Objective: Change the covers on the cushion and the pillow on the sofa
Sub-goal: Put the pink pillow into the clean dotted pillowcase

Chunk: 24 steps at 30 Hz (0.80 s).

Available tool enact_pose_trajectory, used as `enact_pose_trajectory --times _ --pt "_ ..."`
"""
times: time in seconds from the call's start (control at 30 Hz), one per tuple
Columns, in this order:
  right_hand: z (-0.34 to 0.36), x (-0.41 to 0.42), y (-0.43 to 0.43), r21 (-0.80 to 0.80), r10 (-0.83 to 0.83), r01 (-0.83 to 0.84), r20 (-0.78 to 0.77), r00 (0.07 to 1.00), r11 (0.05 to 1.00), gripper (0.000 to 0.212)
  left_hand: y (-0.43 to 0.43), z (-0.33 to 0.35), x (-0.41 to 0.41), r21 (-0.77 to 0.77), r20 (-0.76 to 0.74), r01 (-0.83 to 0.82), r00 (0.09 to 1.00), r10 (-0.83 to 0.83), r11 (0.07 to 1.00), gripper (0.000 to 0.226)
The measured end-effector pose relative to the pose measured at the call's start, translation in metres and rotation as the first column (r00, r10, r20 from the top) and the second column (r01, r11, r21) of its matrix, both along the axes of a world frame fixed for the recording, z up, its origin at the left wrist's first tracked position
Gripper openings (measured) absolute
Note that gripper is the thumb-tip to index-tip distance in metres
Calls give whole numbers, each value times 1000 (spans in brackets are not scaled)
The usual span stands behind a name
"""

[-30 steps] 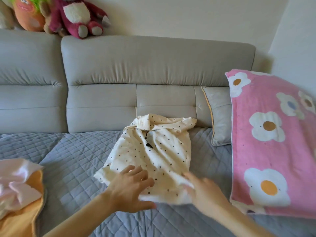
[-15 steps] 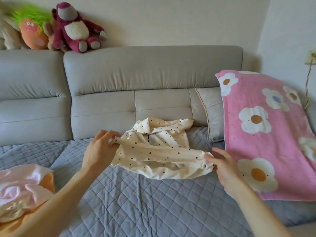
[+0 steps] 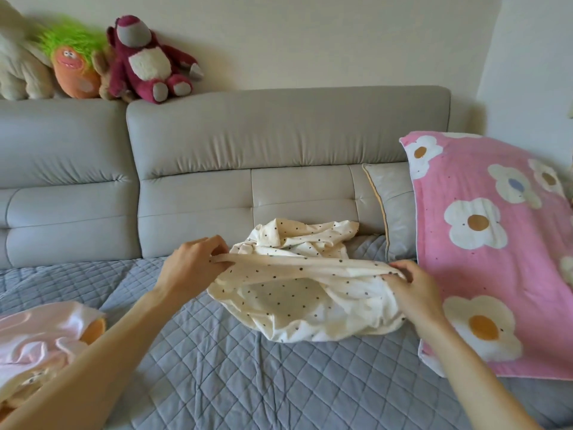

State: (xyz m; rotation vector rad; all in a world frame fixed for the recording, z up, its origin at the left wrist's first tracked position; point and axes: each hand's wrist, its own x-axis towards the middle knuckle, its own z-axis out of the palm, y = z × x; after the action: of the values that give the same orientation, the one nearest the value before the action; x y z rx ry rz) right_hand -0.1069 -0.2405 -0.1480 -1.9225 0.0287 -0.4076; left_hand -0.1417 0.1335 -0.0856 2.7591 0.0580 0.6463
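Note:
A cream cover with dark dots [image 3: 297,302] lies crumpled on the grey quilted sofa seat [image 3: 217,373]. My left hand [image 3: 192,265] pinches its upper edge at the left, and my right hand [image 3: 412,290] grips the same edge at the right, so the edge is stretched taut between them. A pink pillow with white flowers [image 3: 496,252] leans against the sofa's right end, just right of my right hand. A pale pink cover over an orange cushion [image 3: 40,346] lies at the lower left.
The grey sofa backrest [image 3: 279,150] runs behind the seat. A grey cushion with yellow piping [image 3: 397,209] stands between backrest and pink pillow. Plush toys, among them a dark red bear [image 3: 148,63] and a green-haired orange one [image 3: 74,69], sit on top of the backrest.
A second ago both hands lay on the flat cover. They have since taken its near edge, lifted it and pulled it apart sideways, so the cover has bunched up.

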Motion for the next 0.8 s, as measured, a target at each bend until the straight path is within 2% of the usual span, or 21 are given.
enact_pose_trajectory --times 0.1,0.17,0.23,0.33,0.4,0.47,0.53,0.6,0.67,0.73,0.8 --pt "-1 7 -13 135 -31 34 -25 999 990 15 6 -3 -1 -268 -28 26 999 -35 963 7" --pt "-6 6 -16 172 -40 47 -49 998 984 18 3 -4 1 -454 -95 23 993 -74 891 4" --pt "-9 5 -17 202 18 -6 -57 998 979 24 1 -2 1 -582 -200 11 967 -157 813 11" --pt "-11 4 -23 234 149 -116 -126 981 965 29 -2 2 1 -606 -255 9 945 -206 795 31" --pt "-11 7 -30 361 257 -177 -190 947 916 23 -3 5 2 -619 -238 -1 953 -187 786 44" --pt "-8 4 -34 535 385 -208 -242 891 819 22 -2 8 4 -652 -232 -30 959 -162 757 54" --pt "0 -3 -34 639 504 -237 -274 819 732 30 -2 12 6 -679 -225 -52 964 -139 732 43" --pt "6 -9 -30 679 572 -266 -274 773 685 37 -5 13 8 -682 -192 -45 974 -120 730 36" --pt "11 -9 -24 708 541 -227 -253 802 668 39 -8 13 11 -714 -107 -7 989 -100 700 38" --pt "16 -6 -19 726 436 -121 -264 860 677 34 -12 12 14 -704 -5 22 999 -36 710 38" --pt "15 0 -15 593 248 -21 -304 920 805 28 -18 16 18 -681 93 39 995 34 731 35"
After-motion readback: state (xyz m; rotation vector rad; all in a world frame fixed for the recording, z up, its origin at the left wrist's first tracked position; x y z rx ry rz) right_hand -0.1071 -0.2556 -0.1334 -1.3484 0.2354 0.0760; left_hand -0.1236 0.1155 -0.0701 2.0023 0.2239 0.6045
